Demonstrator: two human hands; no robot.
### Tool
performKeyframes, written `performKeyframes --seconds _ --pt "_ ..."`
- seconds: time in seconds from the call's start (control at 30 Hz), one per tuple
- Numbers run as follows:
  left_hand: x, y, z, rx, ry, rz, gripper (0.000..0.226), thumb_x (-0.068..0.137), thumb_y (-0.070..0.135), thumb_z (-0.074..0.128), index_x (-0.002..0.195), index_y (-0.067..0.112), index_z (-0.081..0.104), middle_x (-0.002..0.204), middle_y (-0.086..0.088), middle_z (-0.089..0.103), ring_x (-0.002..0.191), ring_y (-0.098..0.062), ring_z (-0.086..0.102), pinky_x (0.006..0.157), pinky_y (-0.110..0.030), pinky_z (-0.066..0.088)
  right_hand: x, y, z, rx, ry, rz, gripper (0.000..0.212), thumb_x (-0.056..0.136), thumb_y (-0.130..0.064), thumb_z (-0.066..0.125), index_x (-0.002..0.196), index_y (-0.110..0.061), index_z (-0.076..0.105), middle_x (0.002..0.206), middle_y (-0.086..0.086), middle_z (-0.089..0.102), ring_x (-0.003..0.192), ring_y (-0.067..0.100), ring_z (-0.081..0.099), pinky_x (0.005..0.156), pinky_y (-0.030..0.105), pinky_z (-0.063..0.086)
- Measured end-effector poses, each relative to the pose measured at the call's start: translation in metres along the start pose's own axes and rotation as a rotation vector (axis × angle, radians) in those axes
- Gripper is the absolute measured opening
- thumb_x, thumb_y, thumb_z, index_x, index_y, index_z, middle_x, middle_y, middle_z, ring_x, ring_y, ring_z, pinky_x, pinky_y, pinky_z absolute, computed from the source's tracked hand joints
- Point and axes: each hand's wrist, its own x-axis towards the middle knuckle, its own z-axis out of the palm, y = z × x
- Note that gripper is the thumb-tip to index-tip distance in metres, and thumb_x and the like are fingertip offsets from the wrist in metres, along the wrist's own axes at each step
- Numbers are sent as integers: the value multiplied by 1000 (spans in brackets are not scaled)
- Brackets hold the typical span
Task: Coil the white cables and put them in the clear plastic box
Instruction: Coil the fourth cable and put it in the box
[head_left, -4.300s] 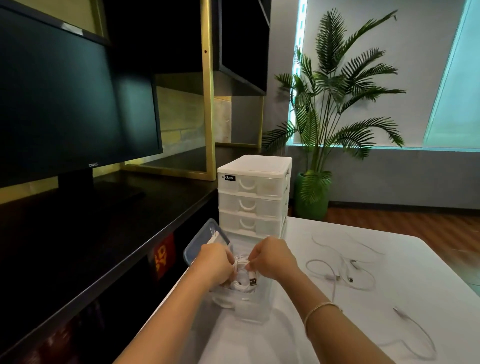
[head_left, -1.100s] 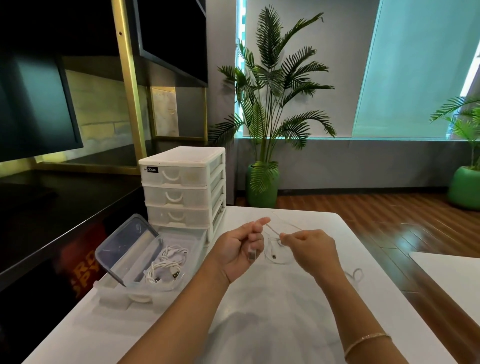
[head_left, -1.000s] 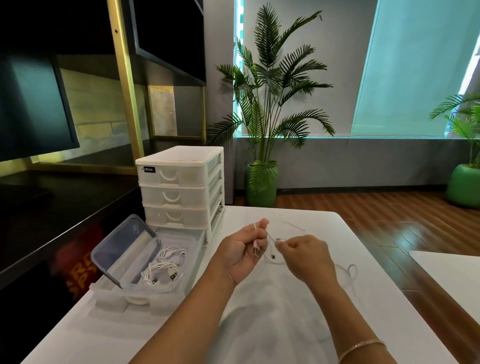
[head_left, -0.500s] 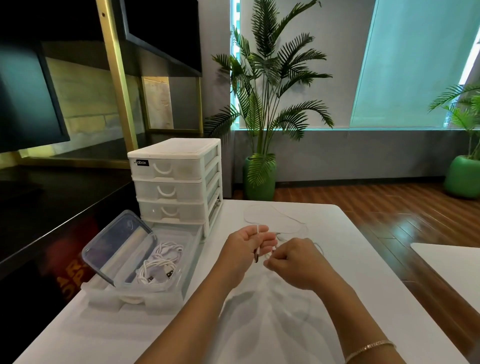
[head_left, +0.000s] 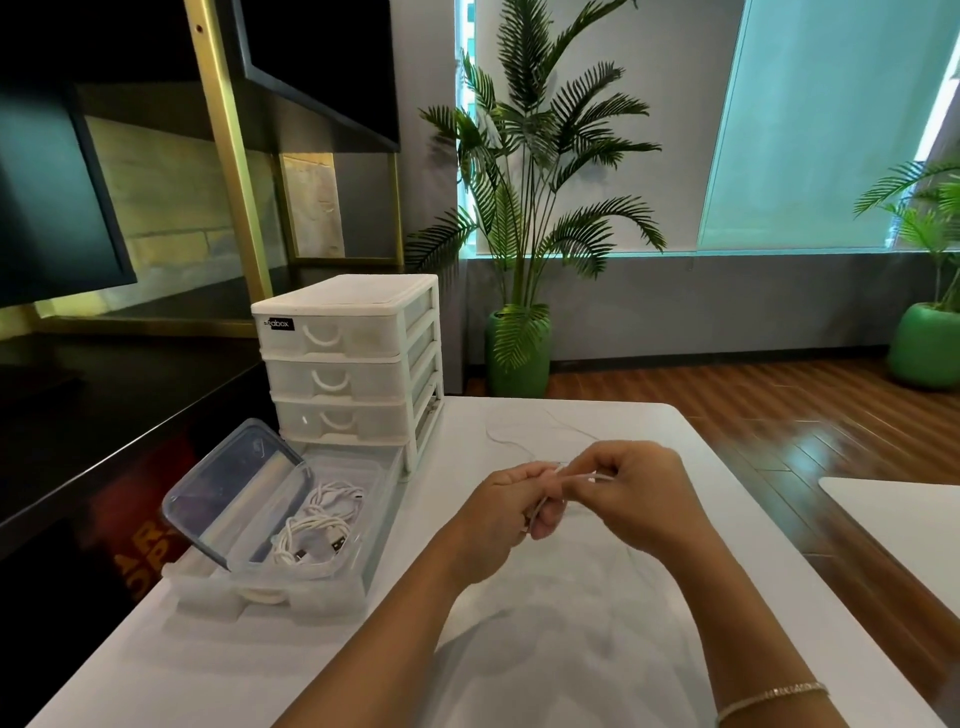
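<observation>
Coiled white cables (head_left: 317, 530) lie in the clear plastic box (head_left: 374, 540) at 9 o'clock; both hands (head_left: 582, 499) pinch another thin white cable (head_left: 506, 441), uncoiled.

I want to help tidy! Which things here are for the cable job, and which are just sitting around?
For the job:
white cable held by the left hand and right hand
coiled cables
clear plastic box

Just sitting around:
drawer unit
monitor
potted palm
</observation>
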Motion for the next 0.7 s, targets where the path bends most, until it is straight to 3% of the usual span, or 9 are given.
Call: performKeyframes --seconds 0.13,0.3,0.57,0.7 --pt "-1 3 -3 -181 -51 -17 57 99 13 27 55 21 61 54 1 40 54 -12 32 54 -23 31 1 2 1 64 124 0 4 77 -21 73 76 -18 71 72 -11 62 69 6 59 65 15 47" --pt "1 2 -3 -296 -78 -54 43 101 18 24 83 6 62 51 4 36 48 -8 30 47 -19 32 1 4 2 162 164 -4 8 79 -20 70 84 -15 75 76 -9 66 74 6 61 66 12 46" --pt "2 1 -5 -455 -58 -85 41 101 19 27 69 12 50 49 3 38 44 -8 29 44 -18 29 0 3 5 160 236 -74 12 78 -21 71 88 -13 75 80 -8 66 75 1 60 69 10 44" --pt "2 4 -7 -640 -68 -88 48 100 22 27 61 13 54 46 4 37 41 -7 30 41 -18 25 1 6 2 105 346 -125 19 79 -24 70 94 -14 75 88 -1 72 80 13 64 72 20 49"
